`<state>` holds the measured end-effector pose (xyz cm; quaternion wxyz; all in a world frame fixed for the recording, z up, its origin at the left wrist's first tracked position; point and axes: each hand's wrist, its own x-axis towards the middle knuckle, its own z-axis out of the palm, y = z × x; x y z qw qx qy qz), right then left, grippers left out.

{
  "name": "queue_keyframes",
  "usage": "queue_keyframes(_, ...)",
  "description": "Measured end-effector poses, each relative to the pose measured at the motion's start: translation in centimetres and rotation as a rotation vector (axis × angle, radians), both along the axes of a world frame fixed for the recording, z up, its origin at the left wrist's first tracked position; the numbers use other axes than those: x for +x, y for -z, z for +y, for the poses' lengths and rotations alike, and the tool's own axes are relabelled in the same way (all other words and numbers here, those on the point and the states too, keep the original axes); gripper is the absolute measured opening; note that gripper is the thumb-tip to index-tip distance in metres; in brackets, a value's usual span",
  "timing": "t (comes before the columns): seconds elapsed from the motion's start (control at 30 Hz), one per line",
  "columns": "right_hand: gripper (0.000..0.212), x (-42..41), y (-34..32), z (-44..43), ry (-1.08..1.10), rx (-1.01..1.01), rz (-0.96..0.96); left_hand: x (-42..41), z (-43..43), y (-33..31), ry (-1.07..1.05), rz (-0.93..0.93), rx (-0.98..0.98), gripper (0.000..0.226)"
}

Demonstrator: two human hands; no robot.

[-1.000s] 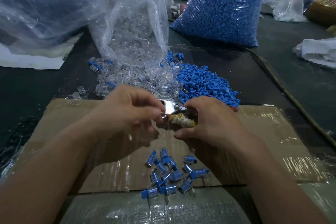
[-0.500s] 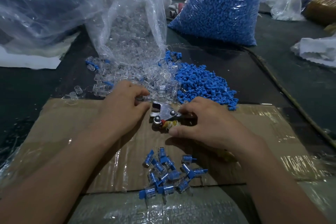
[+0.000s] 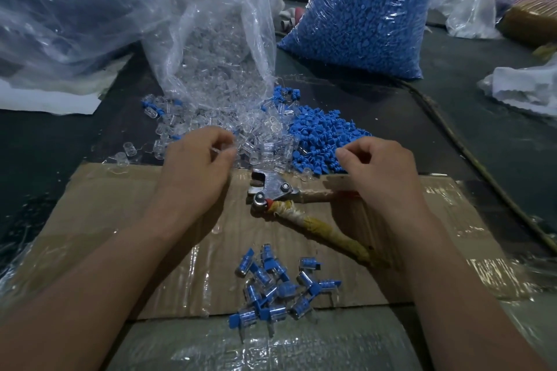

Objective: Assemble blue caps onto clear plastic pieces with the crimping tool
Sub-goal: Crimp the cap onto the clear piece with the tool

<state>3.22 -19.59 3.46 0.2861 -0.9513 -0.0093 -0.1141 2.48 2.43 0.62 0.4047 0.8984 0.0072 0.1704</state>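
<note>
My left hand [image 3: 196,166] pinches a clear plastic piece [image 3: 219,150] between thumb and fingers at the near edge of the loose pile of clear pieces [image 3: 265,141]. My right hand [image 3: 382,166] hovers with curled fingers at the near edge of the loose blue caps [image 3: 322,132]; whether it holds a cap is hidden. Between both hands the crimping tool [image 3: 271,190] lies on the cardboard [image 3: 105,220], untouched, its tape-wrapped handles [image 3: 325,229] pointing right and toward me. Several assembled blue-and-clear pieces [image 3: 271,286] lie in a heap near me.
An open bag of clear pieces [image 3: 217,48] and a full bag of blue caps [image 3: 361,15] stand behind the piles. A large plastic bag [image 3: 60,9] fills the far left. A white cloth [image 3: 530,87] and a cable [image 3: 482,166] lie to the right.
My right hand has let go of the crimping tool, which now lies on the cardboard, and moved to the blue caps. My left hand moved from the tool to the clear pile and took a piece.
</note>
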Motion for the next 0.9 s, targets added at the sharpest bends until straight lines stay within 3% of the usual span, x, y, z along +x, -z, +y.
queue_keyframes(0.2, 0.019, 0.5, 0.7, 0.1, -0.1, -0.107, 0.097, -0.9, -0.1, -0.8, 0.067, 0.034, -0.379, 0.039)
queue_keyframes(0.3, 0.029, 0.7, 1.1, 0.6, -0.167, -0.187, 0.155, -1.2, -0.3, -1.1, 0.097, 0.1, -0.511, 0.033)
queue_keyframes(0.43, 0.032, 1.2, 1.4, 1.0, -0.155, -0.231, 0.151, -1.2, -0.3, -1.3, 0.108, 0.125, -0.503, 0.014)
queue_keyframes(0.57, 0.023, 1.4, 1.6, 1.1, -0.144, -0.236, 0.071, -1.4, -0.4, -1.6, 0.108, 0.157, -0.531, 0.01)
queue_keyframes(0.7, 0.017, 1.2, 1.6, 1.0, -0.129, -0.173, 0.006, -1.5, -0.5, -1.6, 0.114, 0.131, -0.365, 0.015)
queue_keyframes(0.9, 0.015, 0.7, 1.2, 0.9, -0.113, -0.096, -0.083, -1.9, -0.6, -1.7, 0.159, 0.122, -0.526, 0.032)
